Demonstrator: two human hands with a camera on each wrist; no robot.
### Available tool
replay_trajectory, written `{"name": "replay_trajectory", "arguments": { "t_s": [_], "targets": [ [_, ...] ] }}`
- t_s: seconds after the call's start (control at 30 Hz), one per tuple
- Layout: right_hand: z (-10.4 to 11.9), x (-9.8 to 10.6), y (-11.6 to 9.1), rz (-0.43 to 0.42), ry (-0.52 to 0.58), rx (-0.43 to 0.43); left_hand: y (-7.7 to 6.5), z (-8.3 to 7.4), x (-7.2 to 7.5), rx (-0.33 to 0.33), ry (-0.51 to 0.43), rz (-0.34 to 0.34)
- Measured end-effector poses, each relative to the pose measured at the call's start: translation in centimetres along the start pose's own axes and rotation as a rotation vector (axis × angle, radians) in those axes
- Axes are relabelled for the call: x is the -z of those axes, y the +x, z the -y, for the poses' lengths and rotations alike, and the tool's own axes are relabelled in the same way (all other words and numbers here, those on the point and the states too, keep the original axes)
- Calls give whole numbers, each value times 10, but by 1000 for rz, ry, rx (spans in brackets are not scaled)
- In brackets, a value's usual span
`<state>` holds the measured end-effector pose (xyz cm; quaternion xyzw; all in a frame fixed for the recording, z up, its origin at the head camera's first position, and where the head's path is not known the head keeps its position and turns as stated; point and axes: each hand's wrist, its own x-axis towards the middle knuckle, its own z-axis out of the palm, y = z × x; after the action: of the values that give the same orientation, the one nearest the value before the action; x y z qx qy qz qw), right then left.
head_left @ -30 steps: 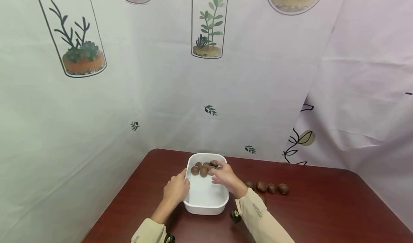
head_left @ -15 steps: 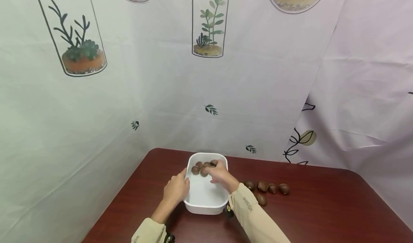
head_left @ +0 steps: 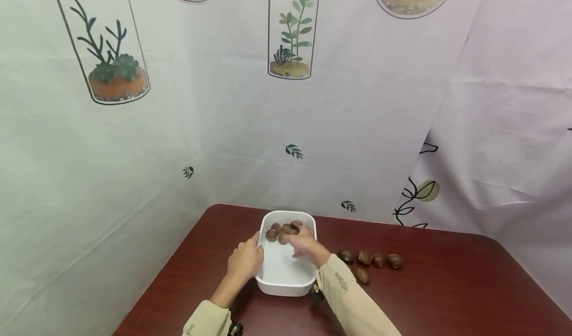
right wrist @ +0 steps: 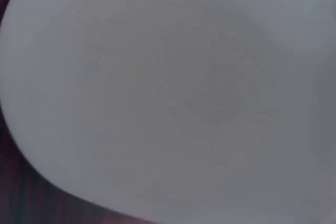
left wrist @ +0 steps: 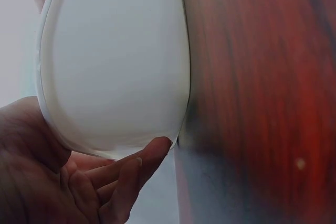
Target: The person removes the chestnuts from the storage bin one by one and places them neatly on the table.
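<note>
A white rectangular bin (head_left: 286,271) stands on the table, with several brown nuts that look like chestnuts (head_left: 271,235) gathered at its far end. My left hand (head_left: 244,260) grips the bin's left wall; the left wrist view shows its fingers (left wrist: 128,174) bent against the outside of the wall. Over the right half of the bin, my right hand (head_left: 308,247) reaches down among the nuts. Its thumb and index finger lie around one chestnut (head_left: 292,232), which they partly cover. The right wrist view is filled by the blurred white bin, so those fingers do not show there.
To the right of the bin, several more chestnuts (head_left: 364,258) lie on the dark red table (head_left: 429,286), some partly behind the right sleeve (head_left: 353,294). A pale cloth wall with printed plants (head_left: 241,127) rises behind the table's far edge.
My right hand has moved left within the bin, from near the right wall toward the middle nuts, then stayed about there. The left hand keeps its grip. The nuts have barely moved.
</note>
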<state>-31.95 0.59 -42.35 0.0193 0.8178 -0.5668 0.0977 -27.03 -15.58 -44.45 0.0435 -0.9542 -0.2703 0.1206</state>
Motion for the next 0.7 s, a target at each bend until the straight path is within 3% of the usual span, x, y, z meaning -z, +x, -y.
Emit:
{"name": "replay_trajectory", "arguments": {
  "t_s": [0.23,0.7],
  "targets": [
    [-7,-1,4,76,80,-55,1,0,0,3,2,5],
    [-20,-7,14,48,202,-59,-1,-1,2,-7,-2,0]
  ]
}}
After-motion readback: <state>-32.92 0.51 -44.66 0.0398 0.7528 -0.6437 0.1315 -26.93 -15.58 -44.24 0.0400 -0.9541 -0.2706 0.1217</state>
